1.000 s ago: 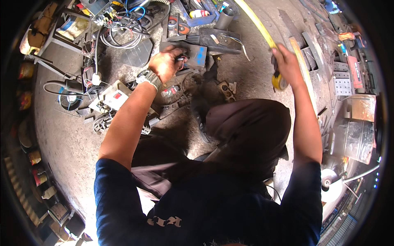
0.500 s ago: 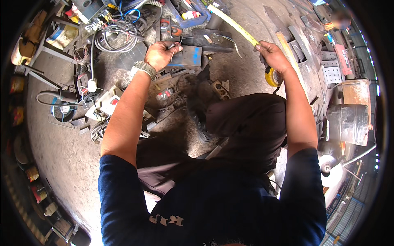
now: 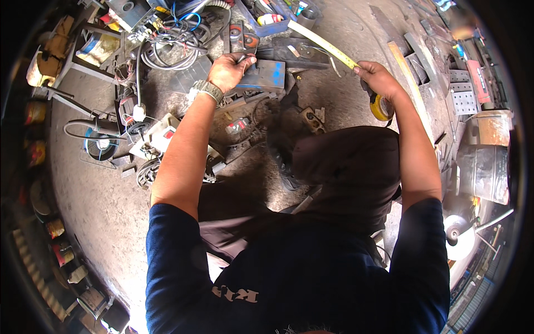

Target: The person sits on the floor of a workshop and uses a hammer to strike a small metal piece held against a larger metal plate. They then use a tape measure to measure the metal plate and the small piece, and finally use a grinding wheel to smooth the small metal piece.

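Observation:
My left hand (image 3: pixel 227 74), with a watch (image 3: pixel 208 91) on the wrist, is closed at the near left end of a dark metal block (image 3: pixel 266 75) with blue marks. A small dark thing shows between its thumb and fingers, too small to name. My right hand (image 3: pixel 380 81) grips a tape measure, its yellow case (image 3: pixel 380 108) hanging below the palm. From the thumb and fingers the yellow blade (image 3: pixel 325 45) runs out up and to the left, over the floor. Its free end is near the corner of a blue tray (image 3: pixel 275 28).
Tangled grey cables (image 3: pixel 171 49) lie left of the block. A white machine (image 3: pixel 161 136) and a round fan-like thing (image 3: pixel 100 146) stand at the left. On the right are perforated metal plates (image 3: pixel 463 99), a long wooden strip (image 3: pixel 405 69) and a metal drum (image 3: pixel 483 173).
The whole view has shifted, so things appear farther right. The blade's tip sits slightly lower against the blue tray. Both hands keep their grip.

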Action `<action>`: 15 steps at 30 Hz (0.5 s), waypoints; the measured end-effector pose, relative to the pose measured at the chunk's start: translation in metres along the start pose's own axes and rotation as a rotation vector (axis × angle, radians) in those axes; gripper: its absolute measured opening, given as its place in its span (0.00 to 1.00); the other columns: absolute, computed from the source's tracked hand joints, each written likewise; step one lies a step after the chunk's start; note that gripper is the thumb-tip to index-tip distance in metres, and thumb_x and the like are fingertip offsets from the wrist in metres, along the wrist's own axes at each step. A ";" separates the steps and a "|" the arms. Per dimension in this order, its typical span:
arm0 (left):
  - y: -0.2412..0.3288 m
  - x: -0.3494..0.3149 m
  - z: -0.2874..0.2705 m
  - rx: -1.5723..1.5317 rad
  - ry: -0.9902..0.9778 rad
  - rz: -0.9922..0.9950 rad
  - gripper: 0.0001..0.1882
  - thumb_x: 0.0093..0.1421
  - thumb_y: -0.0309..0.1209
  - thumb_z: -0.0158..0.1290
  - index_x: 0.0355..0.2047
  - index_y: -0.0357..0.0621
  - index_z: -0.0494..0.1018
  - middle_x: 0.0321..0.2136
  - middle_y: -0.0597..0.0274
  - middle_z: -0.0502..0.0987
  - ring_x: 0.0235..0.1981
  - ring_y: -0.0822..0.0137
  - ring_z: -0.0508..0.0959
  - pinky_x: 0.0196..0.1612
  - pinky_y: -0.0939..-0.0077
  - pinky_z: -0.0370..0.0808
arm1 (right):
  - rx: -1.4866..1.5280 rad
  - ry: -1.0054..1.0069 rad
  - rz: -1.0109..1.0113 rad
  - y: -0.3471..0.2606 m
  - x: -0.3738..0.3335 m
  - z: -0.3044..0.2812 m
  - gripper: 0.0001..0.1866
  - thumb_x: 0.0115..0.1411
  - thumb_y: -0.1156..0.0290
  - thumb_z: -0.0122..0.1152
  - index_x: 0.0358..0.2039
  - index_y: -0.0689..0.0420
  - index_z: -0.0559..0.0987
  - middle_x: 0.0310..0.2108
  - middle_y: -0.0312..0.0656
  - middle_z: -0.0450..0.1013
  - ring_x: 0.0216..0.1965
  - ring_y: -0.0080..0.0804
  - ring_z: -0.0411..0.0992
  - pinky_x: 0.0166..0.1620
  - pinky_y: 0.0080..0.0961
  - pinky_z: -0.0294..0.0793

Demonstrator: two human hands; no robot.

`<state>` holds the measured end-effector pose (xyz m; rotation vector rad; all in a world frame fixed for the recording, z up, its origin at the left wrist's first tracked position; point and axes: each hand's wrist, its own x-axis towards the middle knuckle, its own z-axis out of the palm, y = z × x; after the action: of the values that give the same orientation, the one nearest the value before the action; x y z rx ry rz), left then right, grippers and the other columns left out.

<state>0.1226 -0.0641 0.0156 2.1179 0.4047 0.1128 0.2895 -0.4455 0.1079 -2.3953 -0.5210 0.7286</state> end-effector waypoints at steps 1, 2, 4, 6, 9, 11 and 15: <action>0.003 -0.001 -0.001 0.009 0.007 -0.004 0.23 0.61 0.52 0.63 0.49 0.52 0.84 0.36 0.54 0.86 0.37 0.64 0.83 0.47 0.69 0.77 | -0.008 -0.022 -0.005 0.005 0.002 0.000 0.13 0.73 0.60 0.57 0.39 0.56 0.80 0.20 0.26 0.66 0.22 0.16 0.63 0.27 0.22 0.64; 0.002 0.001 -0.001 0.002 0.004 -0.005 0.23 0.60 0.53 0.64 0.48 0.52 0.84 0.36 0.54 0.86 0.37 0.64 0.83 0.46 0.69 0.77 | -0.015 -0.044 -0.010 0.009 0.004 0.000 0.13 0.72 0.60 0.57 0.39 0.56 0.80 0.21 0.26 0.66 0.23 0.16 0.63 0.28 0.22 0.65; 0.004 0.000 -0.003 -0.022 -0.022 -0.029 0.23 0.60 0.52 0.64 0.48 0.51 0.84 0.36 0.55 0.86 0.36 0.65 0.83 0.46 0.70 0.76 | -0.071 -0.071 -0.040 0.009 0.005 0.004 0.13 0.72 0.61 0.57 0.38 0.57 0.80 0.21 0.26 0.65 0.25 0.16 0.62 0.30 0.22 0.64; 0.010 -0.002 -0.004 -0.055 -0.041 -0.059 0.22 0.61 0.51 0.64 0.47 0.50 0.84 0.35 0.56 0.86 0.34 0.66 0.82 0.45 0.70 0.76 | -0.110 -0.097 -0.078 0.010 0.007 0.007 0.13 0.72 0.61 0.57 0.38 0.58 0.80 0.21 0.26 0.64 0.26 0.16 0.61 0.32 0.22 0.64; 0.005 0.003 -0.003 -0.094 -0.050 -0.080 0.22 0.61 0.50 0.65 0.46 0.49 0.84 0.35 0.56 0.86 0.34 0.67 0.81 0.44 0.70 0.76 | -0.137 -0.138 -0.127 0.010 0.010 0.012 0.13 0.71 0.61 0.58 0.38 0.59 0.80 0.22 0.26 0.64 0.27 0.16 0.61 0.33 0.23 0.65; -0.002 0.004 -0.005 -0.118 -0.036 -0.069 0.21 0.61 0.50 0.64 0.46 0.48 0.84 0.35 0.57 0.86 0.34 0.67 0.81 0.44 0.70 0.76 | -0.145 -0.168 -0.133 0.003 0.013 0.016 0.13 0.71 0.62 0.58 0.38 0.59 0.80 0.23 0.26 0.64 0.28 0.16 0.61 0.34 0.24 0.65; 0.003 0.004 -0.003 -0.106 -0.058 -0.047 0.21 0.63 0.47 0.64 0.46 0.44 0.84 0.34 0.64 0.85 0.35 0.74 0.78 0.44 0.74 0.75 | -0.214 -0.233 -0.123 0.005 0.017 0.015 0.15 0.70 0.60 0.58 0.43 0.59 0.82 0.28 0.34 0.73 0.34 0.24 0.68 0.42 0.29 0.69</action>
<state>0.1268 -0.0620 0.0197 2.0010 0.4051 0.0451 0.2948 -0.4349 0.0881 -2.4582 -0.8731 0.9444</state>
